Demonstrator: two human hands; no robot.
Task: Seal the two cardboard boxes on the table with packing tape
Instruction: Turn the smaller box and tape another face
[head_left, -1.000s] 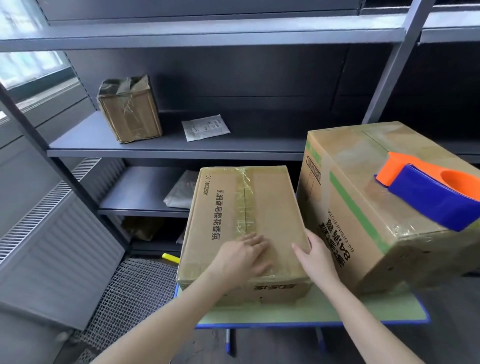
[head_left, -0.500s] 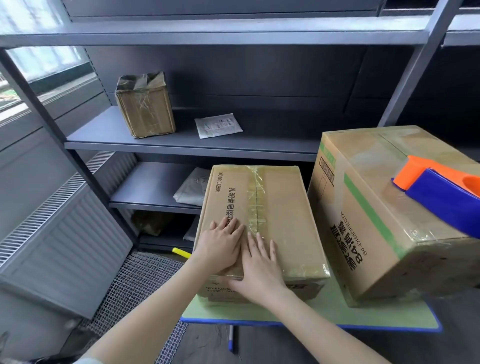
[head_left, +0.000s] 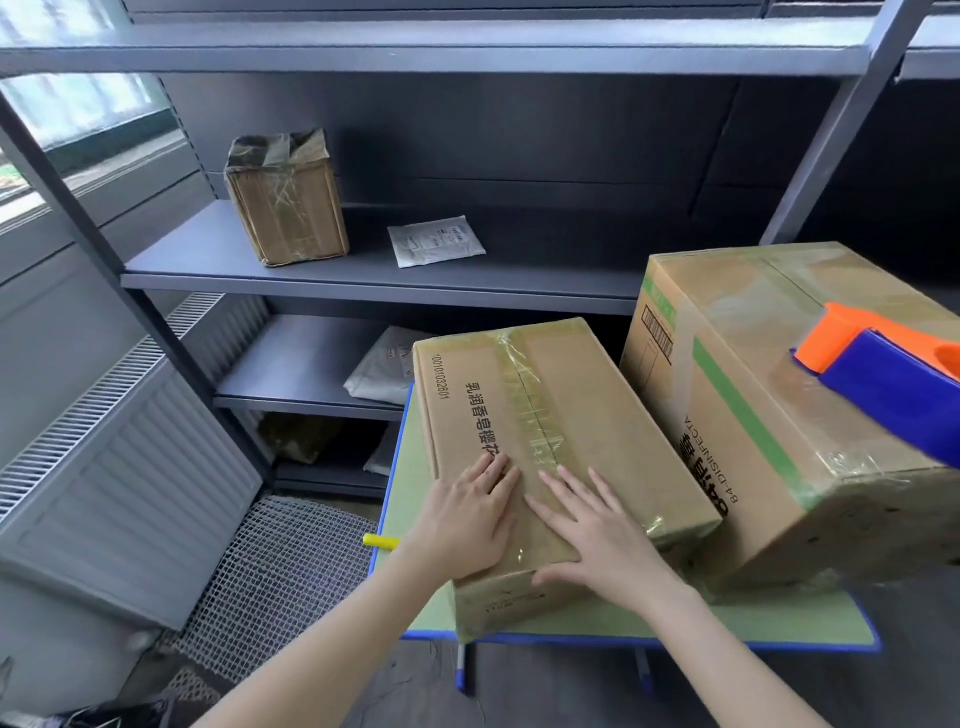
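A flat cardboard box (head_left: 587, 415) with black printed characters lies on the small green table (head_left: 779, 621), clear tape running down its middle seam. My left hand (head_left: 467, 519) and my right hand (head_left: 597, 535) both rest flat on its near end, fingers straight, either side of the taped seam. To the right stands a larger cardboard box (head_left: 769, 415) with a green stripe, tape across its top. An orange and blue tape dispenser (head_left: 883, 374) lies on top of that larger box at the right edge of view.
Grey metal shelving (head_left: 363, 270) stands behind the table, holding a small taped box (head_left: 285, 197) and a white packet (head_left: 436, 241). A radiator (head_left: 104, 441) is at the left above a mesh floor mat (head_left: 280, 571). A yellow object (head_left: 382, 540) pokes out beside the table.
My right hand came off the gap between the two boxes and onto the flat box's top beside my left hand. Both hands have slid along the taped seam. The view has shifted left.
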